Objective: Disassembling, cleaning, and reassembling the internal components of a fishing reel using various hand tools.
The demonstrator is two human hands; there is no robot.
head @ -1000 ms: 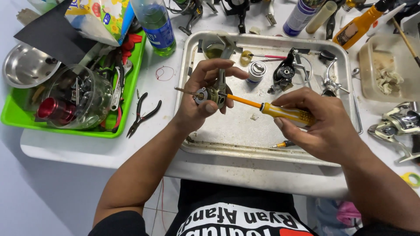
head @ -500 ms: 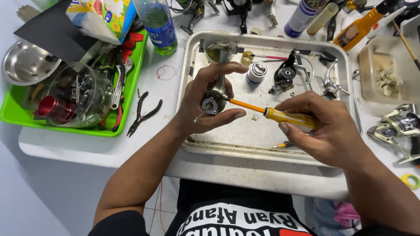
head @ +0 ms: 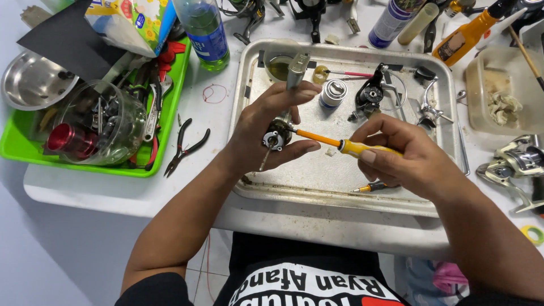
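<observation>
Right hand [head: 416, 161]: centre-right of frame, was closed on the yellow-handled screwdriver [head: 345, 147], tip at the reel part.
Left hand [head: 266, 136]: centre, fingers clamped round the small metal reel part [head: 277, 136], above the steel tray [head: 340, 192].
Handling: reel part judged rigid, light, probably greasy-slick; best gripped by its body.
Pliers [head: 184, 144]: left of tray.
Green bin [head: 22, 150]: upper left.
</observation>
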